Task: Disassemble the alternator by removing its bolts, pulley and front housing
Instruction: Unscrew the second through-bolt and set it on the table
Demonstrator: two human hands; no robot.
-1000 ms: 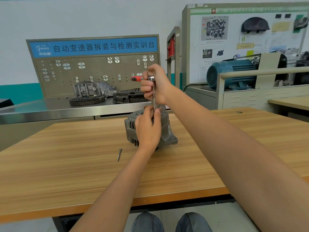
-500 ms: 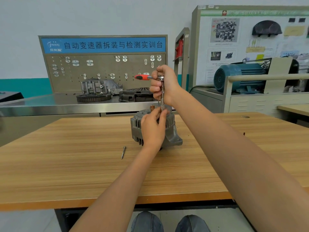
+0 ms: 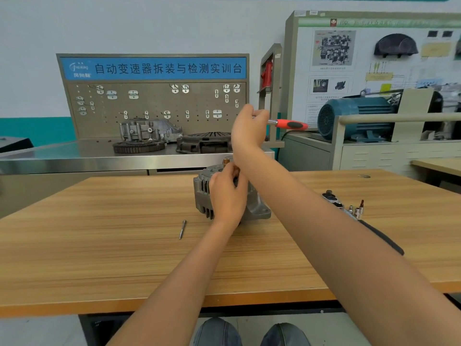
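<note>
Wood-grain tabletop carries 1 grey alternator, which stands near the middle, slightly toward the far edge, with a copper-coloured stud showing at its top. The left hand is curled over the near side of the alternator and grips it; its fingertips reach the top, though what they touch there is hidden. The right hand is raised above the alternator, clear of it, and is closed around the head end of 1 ratchet wrench, whose red and black handle points to the right. Whether a socket or extension hangs under that hand cannot be told.

1 loose bolt lies on the tabletop just left of the left wrist, apart from the alternator. To the right, partly behind the right forearm, lies 1 second ratchet with a black handle, and beside it stand several small sockets, about 3, too small to count surely.

Behind the tabletop, a steel bench holds 1 gear ring, 1 grey housing and 1 dark clutch part. 1 blue electric motor sits at the far right.
</note>
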